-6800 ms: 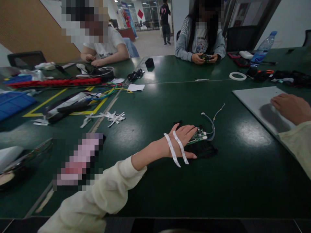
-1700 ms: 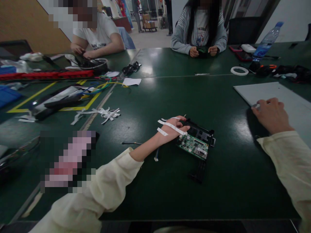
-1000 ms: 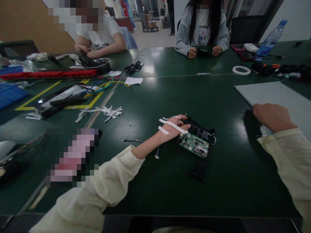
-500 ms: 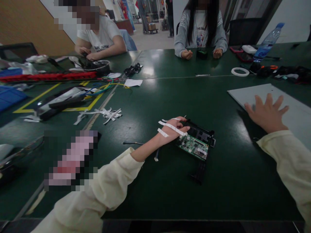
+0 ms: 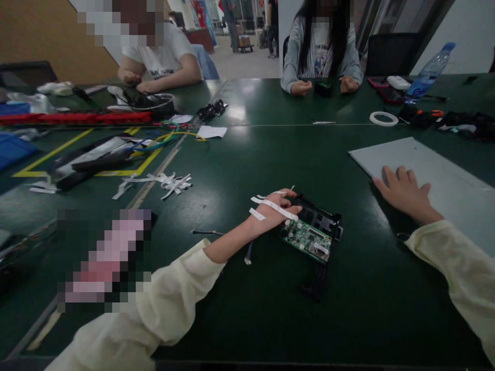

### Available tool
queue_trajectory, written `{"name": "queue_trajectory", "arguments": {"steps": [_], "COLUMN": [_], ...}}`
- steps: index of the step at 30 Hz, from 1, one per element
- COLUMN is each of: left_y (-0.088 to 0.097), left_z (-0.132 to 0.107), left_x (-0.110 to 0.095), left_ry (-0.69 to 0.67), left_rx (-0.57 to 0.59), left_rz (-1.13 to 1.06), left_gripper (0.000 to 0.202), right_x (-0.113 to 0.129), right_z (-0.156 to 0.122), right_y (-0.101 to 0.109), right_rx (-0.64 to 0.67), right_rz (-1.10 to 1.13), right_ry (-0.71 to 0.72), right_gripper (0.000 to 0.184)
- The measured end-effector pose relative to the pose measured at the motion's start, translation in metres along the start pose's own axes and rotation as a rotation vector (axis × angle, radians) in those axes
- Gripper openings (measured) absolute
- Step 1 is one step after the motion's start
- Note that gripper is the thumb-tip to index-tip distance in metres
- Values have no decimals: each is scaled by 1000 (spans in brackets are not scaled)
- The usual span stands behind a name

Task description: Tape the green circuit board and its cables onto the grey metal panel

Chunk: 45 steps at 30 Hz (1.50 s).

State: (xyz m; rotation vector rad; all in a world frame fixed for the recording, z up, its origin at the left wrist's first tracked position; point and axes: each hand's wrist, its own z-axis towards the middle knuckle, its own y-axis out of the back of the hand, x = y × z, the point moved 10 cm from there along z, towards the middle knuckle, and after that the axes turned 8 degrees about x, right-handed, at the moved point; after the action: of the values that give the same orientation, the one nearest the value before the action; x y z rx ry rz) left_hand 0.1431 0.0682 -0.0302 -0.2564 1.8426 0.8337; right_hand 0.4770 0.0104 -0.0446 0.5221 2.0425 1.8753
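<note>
My left hand (image 5: 273,210), with white tape strips stuck across its back, is closed at the left end of a black plastic frame (image 5: 317,211). A green circuit board (image 5: 307,239) with a metal connector sits in that frame, and a black arm-like part (image 5: 314,283) juts toward me. Some left fingertips are hidden. Flat on a large pale grey panel (image 5: 444,180), my right hand (image 5: 408,193) rests with fingers slightly bent and apart. Thin dark cables (image 5: 249,252) with small connectors lie beside and below my left wrist.
Cut white tape strips (image 5: 170,183), a blurred-out pink phone-like object (image 5: 110,255) and a wired device (image 5: 93,159) lie leftward. A white tape ring (image 5: 383,119) and a water bottle (image 5: 431,72) stand at the back right. Two people sit across the table.
My right hand has shifted left and nearer, its fingers less spread, and the grey panel has slid left with it. My left hand stays at the frame.
</note>
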Motion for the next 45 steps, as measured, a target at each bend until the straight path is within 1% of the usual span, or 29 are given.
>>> {"name": "queue_trajectory", "arguments": {"steps": [3, 5, 9, 11, 14, 18, 22, 24, 28, 33, 36, 41, 45], "left_y": [4, 12, 43, 60, 80, 99, 111, 111, 105, 87, 78, 56, 43], "left_z": [-3, -8, -21, -29, -41, -52, -56, -56, -53, -42, -35, -23, -15], "left_x": [-6, -17, -47, -62, -80, -92, -91, -89, -83, -73, -61, -42, -26], "left_ry": [30, 28, -26, -70, -129, -172, -165, -148, -110, -114, -90, -9, 40], "left_rx": [-13, -38, -184, -258, -334, -386, -441, -462, -495, -438, -422, -366, -319], "left_rz": [-118, -212, -317, -334, -339, -339, -347, -350, -349, -364, -385, -434, -451], "left_gripper": [31, 34, 36, 36, 36, 32, 32, 30, 27, 27, 28, 27, 31], "right_x": [33, 58, 112, 138, 171, 205, 225, 232, 244, 257, 259, 259, 260], "right_z": [-12, -24, -57, -80, -118, -167, -204, -215, -231, -254, -262, -264, -268], "right_y": [5, 8, 12, 14, 17, 23, 33, 35, 33, 27, 28, 25, 26], "right_rx": [-31, -42, -53, -49, -29, 29, 125, 192, 299, 371, 370, 349, 272], "right_rz": [-58, -84, -72, -36, 30, 106, 211, 248, 274, 257, 266, 205, 162], "right_ry": [121, 226, 475, 622, 814, 1040, 1262, 1344, 1429, 1540, 1578, 1584, 1611], "right_gripper": [69, 68, 68, 68, 68, 69, 74, 76, 79, 74, 72, 73, 69]}}
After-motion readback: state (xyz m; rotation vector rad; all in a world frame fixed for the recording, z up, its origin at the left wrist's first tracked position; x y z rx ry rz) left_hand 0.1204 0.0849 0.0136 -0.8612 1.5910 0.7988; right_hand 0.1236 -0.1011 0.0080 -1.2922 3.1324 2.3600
